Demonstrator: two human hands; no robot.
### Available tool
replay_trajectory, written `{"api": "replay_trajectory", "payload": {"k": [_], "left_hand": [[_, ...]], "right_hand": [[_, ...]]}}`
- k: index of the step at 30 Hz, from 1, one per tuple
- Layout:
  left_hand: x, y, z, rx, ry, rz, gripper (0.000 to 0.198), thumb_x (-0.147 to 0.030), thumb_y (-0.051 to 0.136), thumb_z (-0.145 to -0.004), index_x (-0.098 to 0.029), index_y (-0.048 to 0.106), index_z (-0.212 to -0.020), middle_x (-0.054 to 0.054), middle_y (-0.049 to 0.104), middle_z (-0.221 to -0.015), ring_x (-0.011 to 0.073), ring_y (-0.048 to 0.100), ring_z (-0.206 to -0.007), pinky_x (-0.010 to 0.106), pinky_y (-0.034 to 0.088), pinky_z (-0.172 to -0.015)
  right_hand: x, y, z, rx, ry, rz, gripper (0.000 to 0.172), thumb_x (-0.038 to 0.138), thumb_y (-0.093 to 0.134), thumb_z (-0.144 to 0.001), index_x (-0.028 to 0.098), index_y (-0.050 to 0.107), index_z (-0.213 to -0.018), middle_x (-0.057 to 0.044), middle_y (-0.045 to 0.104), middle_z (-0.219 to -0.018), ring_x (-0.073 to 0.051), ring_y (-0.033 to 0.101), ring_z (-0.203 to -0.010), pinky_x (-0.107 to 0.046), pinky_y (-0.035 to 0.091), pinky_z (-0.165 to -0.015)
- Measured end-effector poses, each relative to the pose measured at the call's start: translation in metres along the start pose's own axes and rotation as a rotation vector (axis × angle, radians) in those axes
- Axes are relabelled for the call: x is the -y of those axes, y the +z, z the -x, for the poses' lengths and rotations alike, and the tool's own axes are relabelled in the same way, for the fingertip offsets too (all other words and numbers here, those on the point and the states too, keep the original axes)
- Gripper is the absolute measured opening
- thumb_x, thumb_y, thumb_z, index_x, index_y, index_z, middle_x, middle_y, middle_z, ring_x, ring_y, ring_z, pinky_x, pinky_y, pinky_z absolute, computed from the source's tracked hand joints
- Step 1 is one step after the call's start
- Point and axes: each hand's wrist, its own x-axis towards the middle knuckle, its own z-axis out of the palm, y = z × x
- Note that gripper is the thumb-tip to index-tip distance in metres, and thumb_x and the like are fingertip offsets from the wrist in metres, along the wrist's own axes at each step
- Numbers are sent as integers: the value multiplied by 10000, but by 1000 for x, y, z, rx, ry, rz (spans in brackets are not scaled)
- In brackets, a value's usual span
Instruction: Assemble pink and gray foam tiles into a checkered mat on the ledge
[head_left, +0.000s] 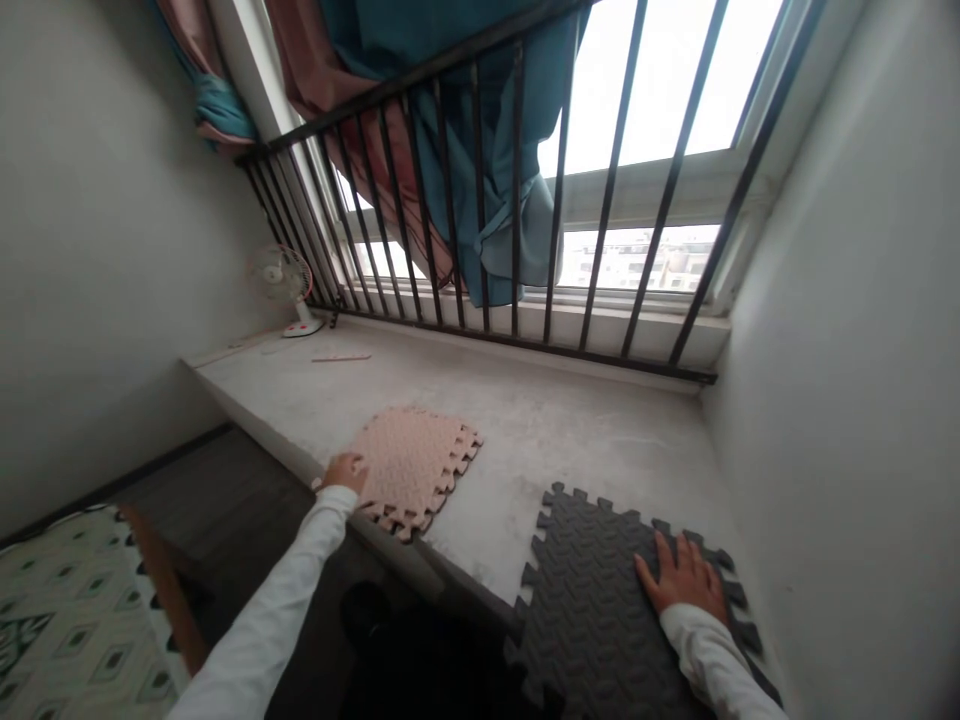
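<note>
Pressing flat on a dark gray foam mat (592, 620), the right hand (682, 575) lies open, with its fingers spread apart. It does not pinch or grab anything. The left hand (345, 473) is at the left edge of a pink foam mat (412, 465), and its fingers bend over that edge. It is hard to tell if it grips the mat or only touches it.

Both mats lie flat on a wide concrete ledge (525, 440) under a window (660, 90), well apart from each other. Each mat has bumpy teeth along its sides, like a puzzle piece. They look light, soft and a bit bendy, so they should be easy to lift, but they may flop if held by one corner. A side edge seems the best place to take hold, with the thumb on top and the fingers under. The top looks rough, so it may not slip much.

Black metal bars (610, 190) stand along the ledge, with blue and pink curtains (480, 130) behind them. A small white fan (283, 285) stands at the far end. Down to the left is a bed with a patterned cover (67, 620).
</note>
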Motion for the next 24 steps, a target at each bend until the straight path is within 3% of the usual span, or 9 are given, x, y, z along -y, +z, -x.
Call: {"api": "replay_trajectory", "payload": {"k": [2,4,7,14,24], "left_hand": [[-21,34,30,89,69,5,152,-258,517,-669,-182,557,-795,46,573,-811,170,533,-799,282,404,-752],[-39,61,57,119,124,-68,203,-361,546,-659,-203,569,-783,67,576,-826,207,524,-828,318,397,-751],[-56,82,81,83,141,-233,247,-405,511,-689,-206,569,-824,111,561,-911,266,491,-898,364,382,-750],[-55,85,88,125,184,-257,227,-177,358,-763,-176,563,-860,116,568,-930,253,490,-918,358,370,-746],[-21,90,95,110,293,-151,283,-155,375,-738,-177,576,-935,88,574,-965,221,464,-953,322,340,-848]], "right_hand": [[-1,1,-1,-5,3,-16,627,521,342,-693,193,368,-1227,-92,340,-1302,-222,253,-1208,-375,155,-982],[-2,1,-1,5,5,-28,635,524,334,-692,189,363,-1230,-95,341,-1300,-223,254,-1207,-371,163,-979],[-4,2,-2,13,-14,-27,642,534,314,-688,187,367,-1225,-100,346,-1296,-227,253,-1207,-378,168,-974],[-4,4,-2,-20,-18,3,630,528,278,-698,190,360,-1223,-103,349,-1295,-231,266,-1201,-398,171,-963],[-2,-9,0,41,-18,10,625,516,330,-706,176,371,-1229,-110,340,-1302,-223,246,-1212,-371,152,-975]]}}
